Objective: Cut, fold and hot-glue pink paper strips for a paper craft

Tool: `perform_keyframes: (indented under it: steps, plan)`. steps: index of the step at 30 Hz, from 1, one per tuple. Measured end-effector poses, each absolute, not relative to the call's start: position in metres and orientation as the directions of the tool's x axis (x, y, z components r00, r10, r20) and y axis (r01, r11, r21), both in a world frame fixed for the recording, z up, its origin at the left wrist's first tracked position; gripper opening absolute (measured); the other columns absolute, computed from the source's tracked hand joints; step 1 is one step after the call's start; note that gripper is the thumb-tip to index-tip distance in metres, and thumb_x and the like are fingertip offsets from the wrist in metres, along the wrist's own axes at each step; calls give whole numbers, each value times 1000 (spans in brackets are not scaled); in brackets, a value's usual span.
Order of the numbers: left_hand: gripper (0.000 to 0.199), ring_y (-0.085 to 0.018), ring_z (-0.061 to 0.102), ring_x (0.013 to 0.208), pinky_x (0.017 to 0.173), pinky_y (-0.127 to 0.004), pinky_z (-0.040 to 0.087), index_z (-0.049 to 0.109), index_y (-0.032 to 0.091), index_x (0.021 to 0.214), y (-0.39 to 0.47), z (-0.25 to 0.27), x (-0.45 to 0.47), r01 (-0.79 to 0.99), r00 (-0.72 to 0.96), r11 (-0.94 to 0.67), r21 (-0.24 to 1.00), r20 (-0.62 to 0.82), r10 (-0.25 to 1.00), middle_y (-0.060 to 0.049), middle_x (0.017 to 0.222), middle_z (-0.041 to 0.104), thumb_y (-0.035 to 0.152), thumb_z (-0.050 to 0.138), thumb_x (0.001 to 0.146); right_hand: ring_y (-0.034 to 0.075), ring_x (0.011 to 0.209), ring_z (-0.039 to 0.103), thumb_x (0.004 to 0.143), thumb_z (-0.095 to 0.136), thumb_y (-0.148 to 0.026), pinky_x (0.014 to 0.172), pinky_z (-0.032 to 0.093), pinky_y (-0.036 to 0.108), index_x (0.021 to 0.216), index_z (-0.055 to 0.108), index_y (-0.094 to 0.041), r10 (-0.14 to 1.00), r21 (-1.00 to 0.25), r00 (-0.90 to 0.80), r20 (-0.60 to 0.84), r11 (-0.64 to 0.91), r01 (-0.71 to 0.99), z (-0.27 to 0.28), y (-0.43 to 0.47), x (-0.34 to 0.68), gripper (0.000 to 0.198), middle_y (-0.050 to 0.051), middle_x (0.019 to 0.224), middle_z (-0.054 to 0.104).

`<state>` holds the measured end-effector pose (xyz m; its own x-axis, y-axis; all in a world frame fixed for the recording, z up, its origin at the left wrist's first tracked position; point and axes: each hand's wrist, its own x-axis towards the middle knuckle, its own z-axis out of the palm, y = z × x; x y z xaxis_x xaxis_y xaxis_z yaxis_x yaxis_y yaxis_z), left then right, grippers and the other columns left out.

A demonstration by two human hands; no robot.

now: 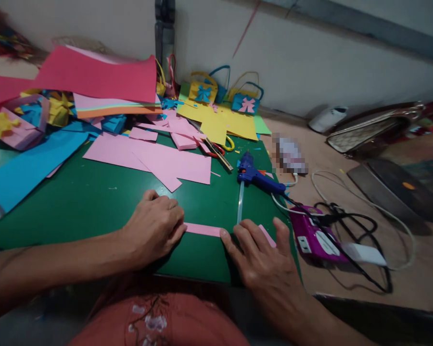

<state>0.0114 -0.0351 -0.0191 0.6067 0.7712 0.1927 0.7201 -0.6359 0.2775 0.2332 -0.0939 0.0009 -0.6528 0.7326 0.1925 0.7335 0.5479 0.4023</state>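
A narrow pink paper strip (204,229) lies across the green table top between my hands. My left hand (157,226) is closed around its left end, thumb and fingers pressed together. At the strip's other end, my right hand (261,250) rests with the thumb on the paper and the fingers spread on the table. Another small pink piece (267,235) shows behind the right fingers. Just beyond that hand lies a blue glue gun (254,175) with a clear glue stick (241,199) sticking out towards me.
Pink sheets (147,156), a craft knife (219,154) and scissors (229,143) lie behind my hands. Small paper baskets (204,91) stand at the wall. Blue (32,166) and red sheets (101,74) fill the left. A purple power strip (315,235) with tangled cables sits right.
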Motion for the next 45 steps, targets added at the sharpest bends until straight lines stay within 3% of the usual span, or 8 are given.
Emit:
perform_keyframes:
  steps: [5, 8, 11, 14, 17, 23, 32, 45]
  plan:
    - [21, -18, 53, 65, 71, -37, 30, 57, 17, 67, -35, -20, 11, 719, 604, -635, 283, 196, 772, -3, 67, 59, 22, 48, 85, 25, 100, 50, 88, 31, -4, 95, 27, 53, 92, 67, -15, 747, 466, -626, 221, 483, 741, 10, -94, 230, 37, 9, 87, 66]
    - [21, -17, 53, 65, 72, -37, 30, 57, 17, 67, -35, -20, 11, 718, 606, -635, 285, 193, 772, -3, 67, 59, 22, 47, 86, 23, 86, 53, 91, 34, -9, 91, 30, 51, 79, 64, -17, 745, 407, -613, 263, 490, 771, 23, -89, 229, 34, 7, 74, 63]
    - [23, -17, 52, 63, 71, -37, 31, 57, 17, 67, -35, -21, 11, 715, 606, -640, 280, 208, 768, -3, 67, 58, 22, 47, 86, 17, 65, 49, 92, 42, -18, 73, 38, 37, 65, 56, -19, 765, 140, -584, 273, 568, 811, 31, -79, 223, 30, 3, 62, 55]
    - [23, -18, 52, 64, 71, -37, 31, 58, 17, 68, -36, -22, 11, 711, 604, -647, 274, 231, 762, -3, 66, 58, 22, 46, 87, 13, 65, 51, 91, 43, -15, 59, 35, 26, 78, 58, -17, 832, -232, -535, 146, 555, 799, 26, -66, 209, 20, 3, 73, 59]
    - [24, -17, 52, 64, 72, -37, 32, 58, 17, 68, -37, -22, 11, 711, 602, -648, 273, 239, 762, -3, 66, 58, 23, 45, 87, 11, 64, 53, 88, 49, -13, 57, 33, 24, 80, 61, -17, 864, -388, -502, -37, 450, 804, 18, -53, 192, 15, 1, 73, 61]
    - [25, -18, 52, 66, 73, -38, 31, 60, 17, 72, -37, -18, 7, 694, 617, -656, 296, 223, 754, -3, 68, 58, 23, 43, 89, 10, 55, 49, 83, 61, -23, 52, 26, 24, 64, 60, -18, 870, -358, -454, -192, 369, 858, 16, -36, 179, 20, -1, 61, 59]
    - [21, -15, 51, 74, 75, -34, 28, 60, 18, 75, -41, -15, -28, 689, 547, -545, 478, 151, 823, 0, 76, 59, 21, 44, 90, 11, 60, 53, 82, 59, -16, 54, 28, 24, 69, 62, -18, 876, -369, -457, -155, 378, 849, 11, -39, 183, 14, 0, 67, 62]
    - [22, -16, 50, 78, 75, -36, 30, 57, 18, 73, -46, -15, -39, 747, 438, -431, 507, 112, 892, 0, 78, 54, 24, 44, 91, 11, 57, 52, 85, 55, -20, 52, 26, 26, 68, 61, -18, 880, -339, -456, -135, 392, 856, 9, -39, 182, 18, -1, 66, 60]
